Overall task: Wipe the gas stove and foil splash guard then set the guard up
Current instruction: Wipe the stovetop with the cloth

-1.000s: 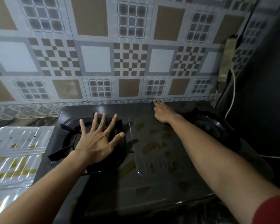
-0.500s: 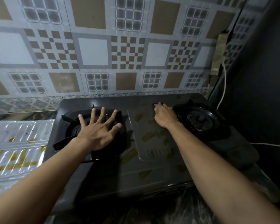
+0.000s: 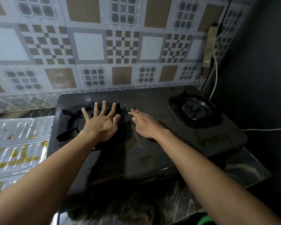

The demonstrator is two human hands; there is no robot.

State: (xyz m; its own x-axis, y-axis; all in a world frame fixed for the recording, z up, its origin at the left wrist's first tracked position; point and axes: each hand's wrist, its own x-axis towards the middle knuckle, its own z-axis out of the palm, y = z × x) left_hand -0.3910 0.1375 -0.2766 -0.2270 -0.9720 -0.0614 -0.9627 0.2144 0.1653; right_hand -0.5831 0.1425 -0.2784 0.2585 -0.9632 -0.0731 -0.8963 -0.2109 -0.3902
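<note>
My right hand (image 3: 144,125) has slid from the back of the gas stove (image 3: 152,98) to just beside my left hand (image 3: 102,125), which stays spread flat on the left burner grate (image 3: 66,125). Both hands lie flat and hold nothing. The foil splash guard (image 3: 19,140) lies flat on the worktop (image 3: 250,168) to the left; I judge it is still waiting to be set up.

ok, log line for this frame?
left hand spread over left burner | right hand flat mid stove | foil guard lying left of stove

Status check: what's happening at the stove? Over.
Both hands open: left hand on left burner, right hand on stove top. Foil guard lying flat, not up.
</note>
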